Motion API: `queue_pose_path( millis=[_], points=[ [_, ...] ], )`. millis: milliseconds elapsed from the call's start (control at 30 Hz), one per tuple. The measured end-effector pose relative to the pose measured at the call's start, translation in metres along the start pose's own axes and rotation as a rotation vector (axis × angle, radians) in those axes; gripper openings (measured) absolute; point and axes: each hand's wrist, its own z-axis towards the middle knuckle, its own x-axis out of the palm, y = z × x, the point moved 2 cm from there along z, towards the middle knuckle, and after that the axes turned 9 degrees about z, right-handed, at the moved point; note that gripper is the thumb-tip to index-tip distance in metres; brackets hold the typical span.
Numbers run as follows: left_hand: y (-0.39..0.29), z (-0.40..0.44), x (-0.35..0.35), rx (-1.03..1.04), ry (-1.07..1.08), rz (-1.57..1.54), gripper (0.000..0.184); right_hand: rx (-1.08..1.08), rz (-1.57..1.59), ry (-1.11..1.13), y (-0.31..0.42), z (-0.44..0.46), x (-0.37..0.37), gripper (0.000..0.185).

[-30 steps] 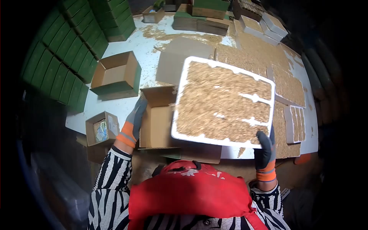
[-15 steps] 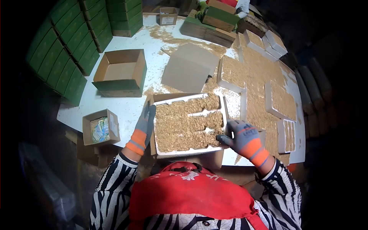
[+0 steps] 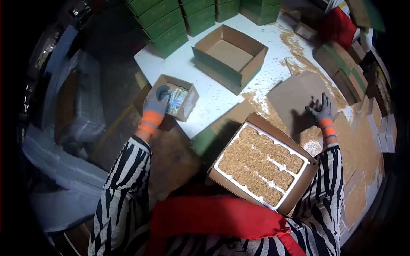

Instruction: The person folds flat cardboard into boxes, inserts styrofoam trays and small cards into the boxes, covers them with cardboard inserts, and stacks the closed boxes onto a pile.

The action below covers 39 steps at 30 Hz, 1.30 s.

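At the small cardboard box point(image 3: 191, 106) of packets point(image 3: 177, 99), my left hand point(image 3: 156, 101) reaches over the near rim. Its gloved fingers are curled; what is in them, if anything, is hidden. My right hand point(image 3: 321, 112) is open, fingers spread, above or touching the flat cardboard sheet point(image 3: 294, 96); contact is unclear. Between my forearms, close to my body, a cardboard box point(image 3: 267, 121) sits tilted in view. Inside it lies a white tray point(image 3: 304, 164) filled with tan, shaving-like material point(image 3: 256, 160). Neither hand touches this box, though my right sleeve is beside it.
An open green-and-brown box point(image 3: 228, 55) stands on the white table point(image 3: 171, 64). Stacked green boxes point(image 3: 166, 38) line the back. On the right are filled trays point(image 3: 356, 198) and scattered shavings. Another person in red point(image 3: 337, 27) is at the far right.
The view has turned left. My left hand has left the filled box and gone to the packet box. My right hand has let go of the tray's edge and moved over the cardboard sheet.
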Motion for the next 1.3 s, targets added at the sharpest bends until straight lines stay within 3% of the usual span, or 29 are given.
queue_pose_path(
  millis=[33,100,133,233,267,367,400,500,633,833,900,933,1000,1100,1167,1233,1300],
  points=[
    [0.023,0.012,-0.002,-0.041,0.050,0.123,0.031,0.198,-0.087,0.125,-0.007,0.000,0.017,0.093],
    [0.041,0.029,0.006,-0.086,0.176,0.379,0.038,0.335,-0.318,0.278,0.039,-0.013,0.003,0.097],
    [0.043,0.037,0.017,-0.088,0.246,0.515,0.043,0.247,-0.253,0.106,0.015,-0.016,0.022,0.084],
    [0.049,0.051,0.056,-0.124,0.336,0.744,0.051,0.171,0.224,0.151,-0.015,-0.032,0.020,0.063],
    [0.050,0.058,0.064,-0.134,0.339,0.790,0.053,0.219,0.552,0.129,-0.022,-0.041,0.017,0.040],
    [0.052,0.073,0.068,-0.232,0.330,0.758,0.048,0.304,0.954,-0.035,-0.019,-0.080,-0.035,0.031],
    [0.065,0.078,0.071,-0.186,0.289,0.695,0.040,0.328,0.939,-0.100,-0.020,-0.094,-0.051,0.031],
    [0.102,0.093,0.064,-0.267,0.387,0.649,0.040,0.486,0.927,-0.219,-0.016,-0.147,-0.091,0.033],
    [0.123,0.094,0.056,-0.215,0.232,0.393,0.033,0.519,0.981,-0.316,0.038,-0.196,-0.127,0.036],
    [0.079,0.080,0.017,0.025,0.118,0.486,0.021,0.427,0.901,-0.499,0.071,-0.249,-0.161,0.034],
    [-0.002,0.043,-0.012,0.204,-0.100,0.075,0.015,0.310,0.744,-0.577,0.094,-0.258,-0.169,0.031],
    [-0.057,0.017,-0.026,0.250,-0.003,-0.162,0.015,0.228,0.619,-0.613,0.109,-0.264,-0.173,0.030],
    [-0.146,-0.040,-0.033,0.562,0.064,-0.359,0.015,0.047,0.283,-0.594,0.162,-0.267,-0.179,0.034],
    [-0.212,-0.123,-0.004,1.310,-0.099,-0.013,0.013,-0.249,-0.165,-0.411,0.265,-0.249,-0.177,0.049],
    [-0.189,-0.147,0.025,0.944,0.375,0.196,0.021,-0.313,-0.241,-0.241,0.284,-0.251,-0.156,0.044],
    [-0.178,-0.132,0.021,0.779,0.156,-0.304,0.028,-0.297,-0.204,0.048,0.279,-0.258,-0.129,0.036],
    [-0.160,-0.134,0.033,0.459,0.252,-0.600,0.038,-0.236,-0.186,0.449,0.258,-0.268,-0.092,0.033]
  ],
)
